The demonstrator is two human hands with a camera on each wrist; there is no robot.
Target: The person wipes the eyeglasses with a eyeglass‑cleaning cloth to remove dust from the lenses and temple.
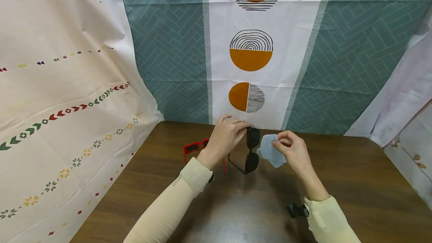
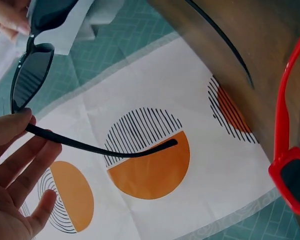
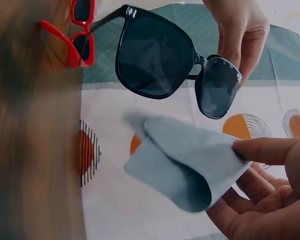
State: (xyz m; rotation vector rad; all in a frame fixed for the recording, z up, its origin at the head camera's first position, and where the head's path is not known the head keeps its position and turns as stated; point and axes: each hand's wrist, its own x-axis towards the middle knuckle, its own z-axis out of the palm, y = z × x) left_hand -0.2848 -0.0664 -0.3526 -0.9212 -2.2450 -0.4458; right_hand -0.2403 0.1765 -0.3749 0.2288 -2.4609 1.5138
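Note:
Dark-lensed black sunglasses (image 1: 251, 162) hang on edge over the table, their temples unfolded. My left hand (image 1: 224, 137) pinches them near the hinge of one temple, as the left wrist view shows with the black temple (image 2: 97, 149) reaching away from the fingertips. A folded light blue cloth (image 3: 190, 155) is pinched between thumb and fingers of my right hand (image 1: 297, 153). The cloth hangs just right of the lenses in the head view. Behind my left wrist lie red-framed sunglasses (image 1: 192, 147), partly hidden by that arm.
The brown wooden table (image 1: 354, 168) runs back to a green and white patterned curtain (image 1: 168, 48). A cream embroidered cloth (image 1: 67, 123) drapes along the left side. At the right hangs another pale fabric (image 1: 398, 85).

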